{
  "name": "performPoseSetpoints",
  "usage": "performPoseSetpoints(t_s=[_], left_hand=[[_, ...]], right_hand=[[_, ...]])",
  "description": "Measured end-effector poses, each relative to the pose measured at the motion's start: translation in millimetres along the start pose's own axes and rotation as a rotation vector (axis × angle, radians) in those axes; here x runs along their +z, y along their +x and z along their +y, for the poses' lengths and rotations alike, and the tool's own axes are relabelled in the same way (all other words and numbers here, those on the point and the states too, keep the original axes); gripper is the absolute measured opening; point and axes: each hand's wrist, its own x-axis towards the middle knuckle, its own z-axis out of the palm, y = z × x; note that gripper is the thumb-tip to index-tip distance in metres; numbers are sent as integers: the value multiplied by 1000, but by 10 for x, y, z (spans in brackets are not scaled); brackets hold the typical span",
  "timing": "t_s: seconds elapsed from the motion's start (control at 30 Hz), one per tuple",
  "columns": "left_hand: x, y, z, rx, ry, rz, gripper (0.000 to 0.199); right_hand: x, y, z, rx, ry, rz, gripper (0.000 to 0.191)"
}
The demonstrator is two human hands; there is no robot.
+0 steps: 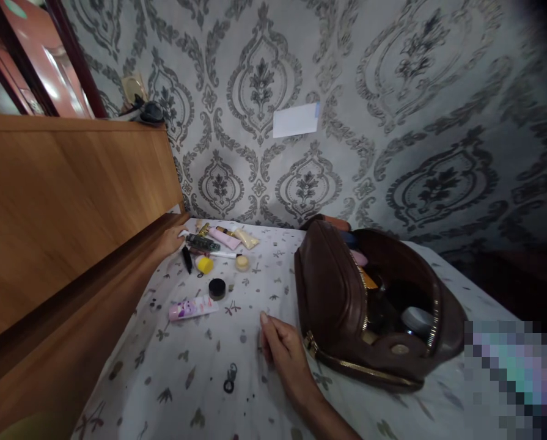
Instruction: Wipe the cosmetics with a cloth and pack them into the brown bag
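Note:
My left hand reaches to the far left of the bed-like surface, its fingers closed at a small white end beside a dark green bottle. Whether that white end belongs to the bottle I cannot tell. Around it lie a pink tube, a cream-coloured tube, a black slim item, a yellow-capped item and a small round beige jar. My right hand rests with curled fingers and nothing visible in it, left of an open brown zip bag.
Nearer me are a black-lidded jar and a pink-and-white tube. Several items show inside the bag. A wooden panel borders the left side. Patterned wallpaper with a white card rises behind.

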Motion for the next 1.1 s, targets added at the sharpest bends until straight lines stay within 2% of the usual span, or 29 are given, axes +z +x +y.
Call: performPoseSetpoints(t_s=[0.13,0.27,0.5,0.63,0.77,0.9,0.97,1.1], left_hand=[[-32,61,-7,-28,-34,43,27],[0,85,119,29,-38,25,29],[129,186,578,190,55,-39,33],[249,237,932,299,151,-124,27],[355,255,1230,357,247,-201,33],[396,281,1386,352,323,-233,33],[402,302,1431,345,355,-241,40],[363,299,1509,380,405,-244,42]], right_hand=[[-2,5,-6,-5,-7,-1,62],[-6,2,-21,-2,1,-5,63],[-6,-6,-5,-13,8,-8,61],[-3,-10,8,-18,8,-14,61],[7,-15,5,-31,9,-7,61],[18,-26,-24,-40,3,-7,60],[20,-28,-35,-51,6,-5,60],[11,-22,-35,-89,14,19,56]])
